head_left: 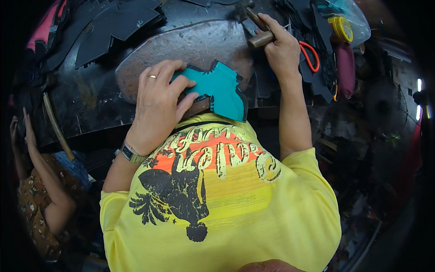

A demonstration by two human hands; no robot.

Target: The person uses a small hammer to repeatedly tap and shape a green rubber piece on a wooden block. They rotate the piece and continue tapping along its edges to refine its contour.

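My left hand (158, 102), with a ring and a wristwatch, presses flat on a teal cut piece with black edges (224, 88). The piece lies at the near edge of a worn grey oval slab (190, 47) on the dark workbench. My right hand (281, 45) is closed around the wooden handle of a hammer (259, 38), held just above the slab's right end. The hammer's dark head (242, 9) points away toward the bench's far side.
Stacks of black cut pieces (113, 22) lie at the back left of the bench. Orange-handled scissors (310, 56), a yellow round tape (340, 28) and a dark red pouch (345, 68) sit at the right. Another person's arm (43, 177) is at the lower left.
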